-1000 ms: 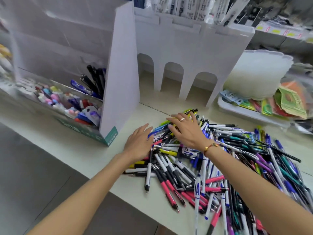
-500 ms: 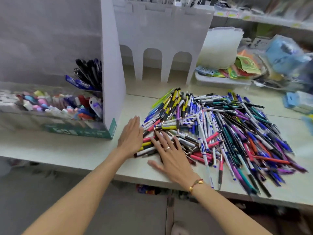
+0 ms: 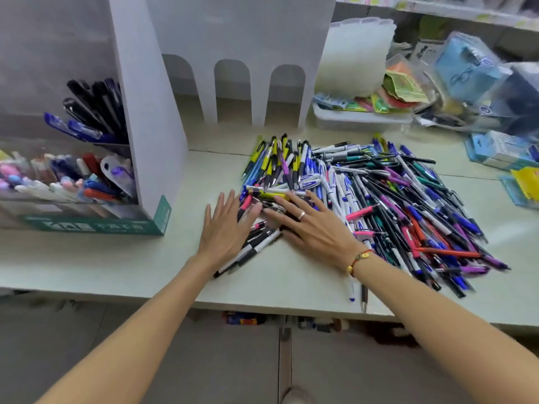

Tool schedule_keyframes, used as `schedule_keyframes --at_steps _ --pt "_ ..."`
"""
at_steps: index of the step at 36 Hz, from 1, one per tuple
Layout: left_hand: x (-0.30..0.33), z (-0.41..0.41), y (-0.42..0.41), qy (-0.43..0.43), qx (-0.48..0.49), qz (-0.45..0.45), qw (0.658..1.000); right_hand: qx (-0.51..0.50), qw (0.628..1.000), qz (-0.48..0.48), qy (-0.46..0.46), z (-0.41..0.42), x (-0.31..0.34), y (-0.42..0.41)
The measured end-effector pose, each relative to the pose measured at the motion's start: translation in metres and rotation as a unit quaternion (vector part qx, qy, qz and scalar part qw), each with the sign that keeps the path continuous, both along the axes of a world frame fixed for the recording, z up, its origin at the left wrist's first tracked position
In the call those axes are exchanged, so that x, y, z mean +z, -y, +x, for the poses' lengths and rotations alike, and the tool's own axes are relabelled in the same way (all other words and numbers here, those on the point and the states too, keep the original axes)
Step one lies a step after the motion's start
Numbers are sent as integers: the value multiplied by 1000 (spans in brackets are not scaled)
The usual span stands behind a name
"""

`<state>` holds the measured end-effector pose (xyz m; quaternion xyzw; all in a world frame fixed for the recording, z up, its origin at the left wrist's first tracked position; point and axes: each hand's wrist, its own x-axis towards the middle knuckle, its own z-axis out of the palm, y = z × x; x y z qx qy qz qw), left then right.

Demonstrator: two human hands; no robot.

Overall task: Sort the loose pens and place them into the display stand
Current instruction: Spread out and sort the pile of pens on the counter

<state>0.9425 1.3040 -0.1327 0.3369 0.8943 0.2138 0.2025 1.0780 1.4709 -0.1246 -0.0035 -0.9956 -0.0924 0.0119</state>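
Note:
A big pile of loose pens (image 3: 379, 199) in many colours covers the middle and right of the pale table (image 3: 102, 263). My left hand (image 3: 226, 231) lies flat, fingers straight, on the pile's near left edge, over black-and-white pens (image 3: 248, 255). My right hand (image 3: 316, 225), with a ring, presses flat on the pens beside it, fingers spread toward the left hand. The white display stand (image 3: 148, 112) rises at the left, with dark pens (image 3: 93, 109) and colourful items in its compartments.
A white arched cardboard divider (image 3: 248, 48) stands behind the pile. At the back right are a translucent container (image 3: 355, 53), a tray with coloured packets (image 3: 361, 118) and blue packages (image 3: 501, 150). Two pens (image 3: 358, 293) lie near the table's front edge.
My right hand came back from the far side of the pile to its near left edge and now lies close to the left hand. The view has tilted down and shifted.

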Motion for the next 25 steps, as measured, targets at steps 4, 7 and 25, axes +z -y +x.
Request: schedule_keyframes --at_steps 4,7,25 --pt "0 12 -14 -5 20 -18 1000 -4 1000 -16 16 -7 7 -21" --pt "2 20 -25 2 30 -29 999 -17 999 -18 28 -12 13 -32" --pt "5 36 61 -98 -132 -98 982 -430 857 -229 -169 128 39 25"
